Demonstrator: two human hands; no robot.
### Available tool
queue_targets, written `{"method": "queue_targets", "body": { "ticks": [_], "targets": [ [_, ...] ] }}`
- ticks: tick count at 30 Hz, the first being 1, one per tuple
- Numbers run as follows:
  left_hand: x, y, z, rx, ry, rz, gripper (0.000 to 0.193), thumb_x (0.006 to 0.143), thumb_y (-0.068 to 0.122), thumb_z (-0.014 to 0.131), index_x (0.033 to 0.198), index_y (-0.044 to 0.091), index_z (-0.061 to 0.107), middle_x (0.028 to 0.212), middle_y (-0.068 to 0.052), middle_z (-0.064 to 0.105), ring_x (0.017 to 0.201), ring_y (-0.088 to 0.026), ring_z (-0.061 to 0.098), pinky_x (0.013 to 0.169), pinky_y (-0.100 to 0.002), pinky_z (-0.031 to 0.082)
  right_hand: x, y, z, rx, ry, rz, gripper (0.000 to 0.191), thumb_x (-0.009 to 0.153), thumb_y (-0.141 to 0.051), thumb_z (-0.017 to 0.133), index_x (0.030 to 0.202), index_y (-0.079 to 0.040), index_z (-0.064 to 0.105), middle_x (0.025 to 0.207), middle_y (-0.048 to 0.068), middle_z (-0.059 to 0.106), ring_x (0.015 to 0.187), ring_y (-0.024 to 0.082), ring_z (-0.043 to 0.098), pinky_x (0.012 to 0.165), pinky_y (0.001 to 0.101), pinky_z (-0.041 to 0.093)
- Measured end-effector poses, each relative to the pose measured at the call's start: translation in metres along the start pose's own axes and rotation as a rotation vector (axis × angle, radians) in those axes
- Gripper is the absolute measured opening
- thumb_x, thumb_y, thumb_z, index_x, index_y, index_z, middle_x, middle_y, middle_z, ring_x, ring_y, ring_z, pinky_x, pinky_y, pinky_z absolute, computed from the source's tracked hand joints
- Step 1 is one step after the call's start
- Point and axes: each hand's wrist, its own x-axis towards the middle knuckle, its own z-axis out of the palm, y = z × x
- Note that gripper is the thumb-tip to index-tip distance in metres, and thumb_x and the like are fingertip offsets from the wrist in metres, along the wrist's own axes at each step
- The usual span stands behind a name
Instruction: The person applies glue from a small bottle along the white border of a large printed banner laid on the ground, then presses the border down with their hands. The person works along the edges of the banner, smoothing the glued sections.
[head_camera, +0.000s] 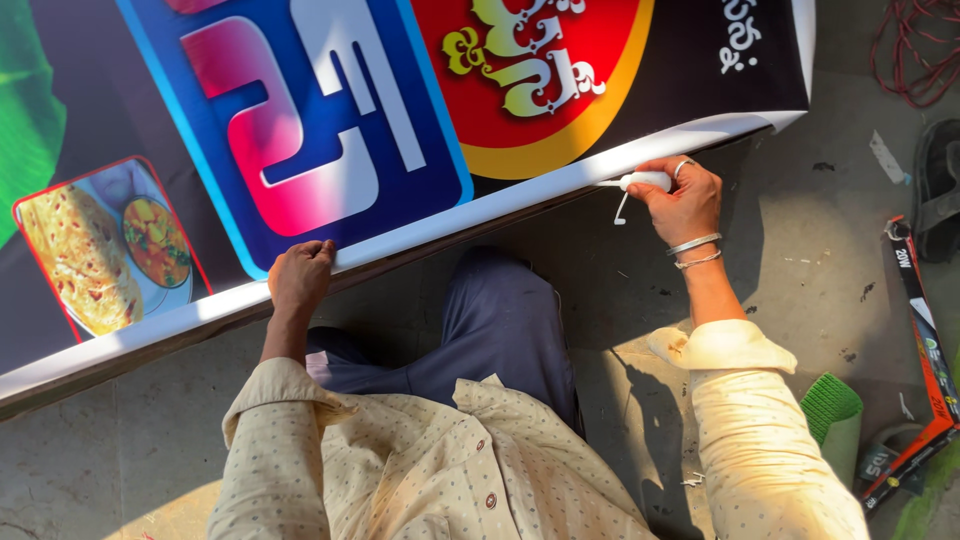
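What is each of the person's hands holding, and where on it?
The right hand grips a small white tool by its body. The left hand presses the banner's white edge, fingers curled over it.

Sunlit grey concrete floor (800, 300) with dark shadows. Red cable (915, 50) coils at the top right corner. A green mat (830, 405) lies right.
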Motion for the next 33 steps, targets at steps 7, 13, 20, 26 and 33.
{"method": "queue_targets", "body": {
  "ticks": [7,13,20,26,33],
  "targets": [
    [0.001,0.0,-0.001,0.03,-0.016,-0.022,0.039,0.102,0.048,0.057,0.106,0.017,0.079,0.086,-0.013,0.075,0.083,-0.033,0.069,0.077,-0.044,0.051,0.013,0.046,-0.043,0.022,0.103,0.04,0.019,0.082,-0.007,0.089,0.099,-0.004,0.079,0.089,0.008,0.075,0.076,0.014,0.07,0.071,0.0262,0.055],
    [-0.001,0.0,0.001,0.023,-0.028,-0.052,0.039,0.103,0.048,0.057,0.106,0.017,0.079,0.084,-0.012,0.075,0.083,-0.031,0.07,0.078,-0.044,0.051,0.024,0.086,-0.075,-0.049,0.175,0.053,0.02,0.083,-0.006,0.09,0.1,-0.003,0.079,0.087,0.009,0.075,0.075,0.015,0.069,0.072,0.0268,0.055],
    [0.002,-0.012,0.012,0.047,0.029,0.036,0.041,0.103,0.048,0.054,0.108,0.016,0.079,0.092,-0.011,0.075,0.09,-0.032,0.068,0.08,-0.044,0.05,0.033,0.13,-0.097,-0.087,0.252,-0.001,0.024,0.08,-0.002,0.09,0.102,-0.002,0.08,0.09,0.012,0.076,0.08,0.017,0.072,0.076,0.028,0.057],
    [-0.011,-0.012,0.017,0.228,0.082,0.199,0.066,0.106,0.061,0.043,0.083,0.004,0.065,0.079,-0.014,0.064,0.081,-0.033,0.06,0.081,-0.047,0.041,0.038,0.164,-0.109,-0.119,0.316,0.014,0.022,0.078,0.0,0.091,0.097,-0.002,0.08,0.089,0.01,0.076,0.079,0.019,0.071,0.075,0.0303,0.057],
    [-0.051,0.048,0.038,0.483,0.278,0.568,0.071,0.081,0.08,0.062,0.093,0.01,0.053,0.091,-0.007,0.049,0.086,-0.024,0.047,0.082,-0.04,0.034,0.021,0.188,-0.093,0.194,0.525,0.149,0.02,0.083,0.001,0.088,0.097,0.0,0.074,0.092,0.01,0.077,0.076,0.014,0.072,0.061,0.0262,0.056]
  ]
}}
